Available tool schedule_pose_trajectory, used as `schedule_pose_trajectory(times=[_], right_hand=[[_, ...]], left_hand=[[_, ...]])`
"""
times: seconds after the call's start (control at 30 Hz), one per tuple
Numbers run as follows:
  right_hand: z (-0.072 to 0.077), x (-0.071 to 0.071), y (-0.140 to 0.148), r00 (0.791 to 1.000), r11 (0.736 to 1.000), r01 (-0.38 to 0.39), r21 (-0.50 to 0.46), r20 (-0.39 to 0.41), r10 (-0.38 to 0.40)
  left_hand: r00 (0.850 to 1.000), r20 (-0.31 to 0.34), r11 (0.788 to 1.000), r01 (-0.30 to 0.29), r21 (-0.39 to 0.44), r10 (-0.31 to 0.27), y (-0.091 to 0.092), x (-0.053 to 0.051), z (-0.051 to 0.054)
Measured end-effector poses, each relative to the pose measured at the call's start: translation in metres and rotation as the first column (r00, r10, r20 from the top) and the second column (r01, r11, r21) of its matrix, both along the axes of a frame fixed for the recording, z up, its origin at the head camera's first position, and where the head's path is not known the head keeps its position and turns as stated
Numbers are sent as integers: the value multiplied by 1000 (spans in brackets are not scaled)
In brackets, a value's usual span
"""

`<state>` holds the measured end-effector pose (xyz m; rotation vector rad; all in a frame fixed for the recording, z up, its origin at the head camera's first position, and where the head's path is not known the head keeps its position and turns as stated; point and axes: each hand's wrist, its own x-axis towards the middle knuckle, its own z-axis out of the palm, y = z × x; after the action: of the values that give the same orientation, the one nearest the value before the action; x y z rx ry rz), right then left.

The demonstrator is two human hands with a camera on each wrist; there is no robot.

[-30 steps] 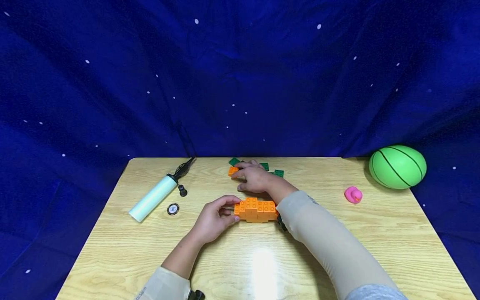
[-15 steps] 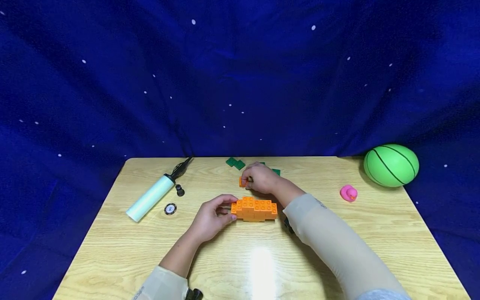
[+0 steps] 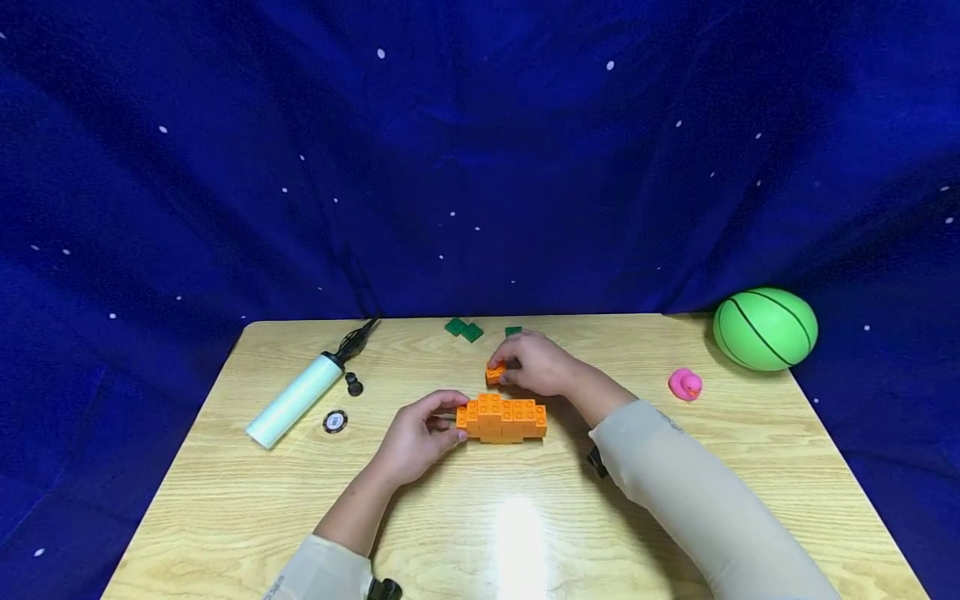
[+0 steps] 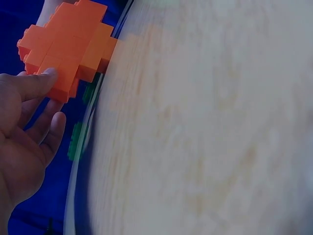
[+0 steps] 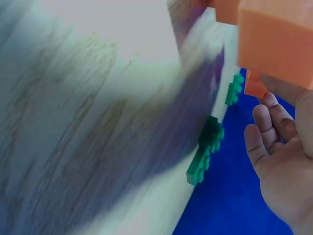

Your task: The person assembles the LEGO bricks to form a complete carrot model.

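Near the table's middle lies a stepped block of joined orange toy bricks [image 3: 501, 421], studs up in the head view. My left hand [image 3: 422, 437] grips its left end between thumb and fingers; the left wrist view shows the thumb pressed on a side face of the orange assembly [image 4: 71, 39]. Just behind it, my right hand [image 3: 543, 364] pinches a small loose orange brick [image 3: 494, 374], apart from the assembly. In the right wrist view this small brick [image 5: 255, 84] shows at the fingertips, with the larger assembly [image 5: 276, 41] near the camera.
Green bricks [image 3: 463, 329] lie by the back edge, another green brick [image 3: 513, 331] behind the right hand. To the left are a pale hand pump [image 3: 296, 400], a small black piece [image 3: 354, 384] and a round chip [image 3: 335, 422]. A pink duck [image 3: 686, 384] and green ball [image 3: 765, 329] stand right.
The right hand has taken hold of the small orange brick at the back and brought it towards the assembly. The left hand keeps its grip. The head view has shifted slightly.
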<state>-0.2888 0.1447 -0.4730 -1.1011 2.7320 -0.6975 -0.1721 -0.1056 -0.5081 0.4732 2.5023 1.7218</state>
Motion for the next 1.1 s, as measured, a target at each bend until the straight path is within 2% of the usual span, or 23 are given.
schedule_pose_trajectory(times=[0.37, 0.5, 0.77, 0.9, 1.1], right_hand=[[19, 23, 18, 1000, 997, 11, -79, -7, -12], [25, 32, 24, 999, 994, 42, -104, -1, -43], [28, 47, 35, 995, 976, 95, -195, 33, -90], [30, 54, 39, 995, 969, 96, -229, 25, -93], [32, 66, 40, 995, 963, 97, -252, 22, -95]], left_hand=[[1000, 4, 999, -21, -26, 21, 0, 0, -1], [1000, 17, 1000, -21, -13, 21, 1, 1, -1], [999, 40, 1000, -5, 19, 4, 2, 1, -2], [999, 50, 999, 11, 50, -14, 4, 1, -2], [999, 49, 999, 14, 42, -16, 5, 1, -2]])
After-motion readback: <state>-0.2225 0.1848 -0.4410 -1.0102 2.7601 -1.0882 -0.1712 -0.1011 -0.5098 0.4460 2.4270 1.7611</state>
